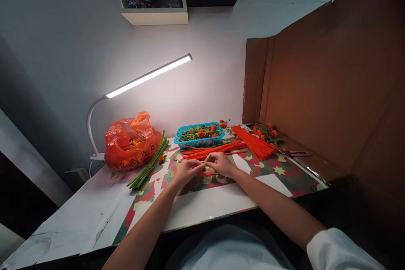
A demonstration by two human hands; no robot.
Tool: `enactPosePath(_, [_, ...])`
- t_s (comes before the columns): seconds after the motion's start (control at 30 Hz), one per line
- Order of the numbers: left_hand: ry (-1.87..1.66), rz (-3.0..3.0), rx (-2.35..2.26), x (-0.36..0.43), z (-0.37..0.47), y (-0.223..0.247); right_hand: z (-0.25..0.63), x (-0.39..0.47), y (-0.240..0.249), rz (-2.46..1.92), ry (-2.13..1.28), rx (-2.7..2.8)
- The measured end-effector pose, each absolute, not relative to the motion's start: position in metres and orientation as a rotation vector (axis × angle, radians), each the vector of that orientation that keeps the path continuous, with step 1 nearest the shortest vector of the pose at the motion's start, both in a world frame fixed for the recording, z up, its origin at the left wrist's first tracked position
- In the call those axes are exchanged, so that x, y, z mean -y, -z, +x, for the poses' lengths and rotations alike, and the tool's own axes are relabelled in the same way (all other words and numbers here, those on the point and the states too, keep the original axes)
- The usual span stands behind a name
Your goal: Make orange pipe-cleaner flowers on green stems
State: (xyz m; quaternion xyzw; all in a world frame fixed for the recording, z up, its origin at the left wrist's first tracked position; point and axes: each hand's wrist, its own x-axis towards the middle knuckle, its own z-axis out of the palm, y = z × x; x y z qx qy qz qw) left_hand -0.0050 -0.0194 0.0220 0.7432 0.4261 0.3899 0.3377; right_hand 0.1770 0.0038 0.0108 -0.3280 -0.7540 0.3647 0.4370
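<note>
My left hand point(189, 171) and my right hand point(222, 165) meet over the middle of the patterned table cover, fingers pinched together. A small green piece shows at my right fingertips; what my left fingers pinch is too small to name. Just beyond both hands lie long orange-red stems point(215, 150). Behind these stands a blue basket point(186, 143) of orange flowers with green leaves. One orange flower point(162, 159) lies left of my left hand, beside a bundle of green stems point(151, 164).
An orange plastic bag point(131, 158) sits at the back left by a lit lamp point(148, 76). A fan of orange-red strips point(255, 142), more flowers point(265, 133) and a cutter-like tool point(295, 153) lie to the right, beside a tall cardboard panel point(329, 80).
</note>
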Motion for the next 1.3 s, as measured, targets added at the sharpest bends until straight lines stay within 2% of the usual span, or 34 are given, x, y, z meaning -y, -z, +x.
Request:
enactPosePath(0.13, [-1.192, 1.961, -1.194, 0.022, 0.006, -0.016, 0.175, -0.008, -0.003, -0.901, -0.89, 1.807])
enactPosePath(0.3, [-1.24, 1.905, -1.182, 0.021, 0.009, -0.013, 0.173, -0.007, -0.005, -0.86, -0.888, 1.787])
enactPosePath(0.63, [-0.888, 1.646, -0.903, 0.017, -0.003, -0.016, 0.18, 0.001, -0.023, -0.737, -0.908, 1.907])
enactPosePath(0.77, [-0.852, 1.612, -0.887, 0.02, -0.003, -0.018, 0.18, 0.002, -0.022, -0.763, -0.883, 1.912])
enactPosePath(1.3, [-1.249, 1.889, -1.193, 0.022, 0.009, -0.013, 0.171, -0.005, -0.005, -0.927, -0.806, 1.779])
